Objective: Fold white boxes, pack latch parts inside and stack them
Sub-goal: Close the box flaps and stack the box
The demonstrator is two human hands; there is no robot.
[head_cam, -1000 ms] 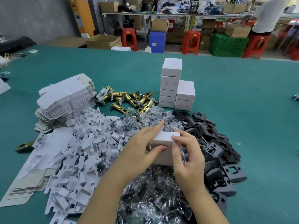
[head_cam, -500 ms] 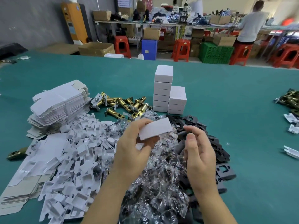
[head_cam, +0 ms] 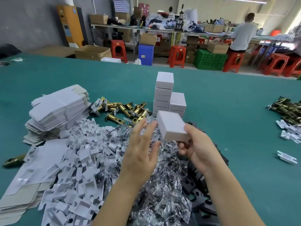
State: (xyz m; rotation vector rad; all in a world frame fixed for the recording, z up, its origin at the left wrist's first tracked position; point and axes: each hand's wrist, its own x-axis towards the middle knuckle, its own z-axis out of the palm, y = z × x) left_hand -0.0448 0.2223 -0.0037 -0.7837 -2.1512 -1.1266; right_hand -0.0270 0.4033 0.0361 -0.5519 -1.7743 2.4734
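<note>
The closed white box (head_cam: 171,126), probably light but crushable, is gripped underneath by the right hand (head_cam: 197,148); the left hand (head_cam: 140,150) is open, holding nothing.

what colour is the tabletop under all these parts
Teal green table, seen plainly in the head view.
</note>
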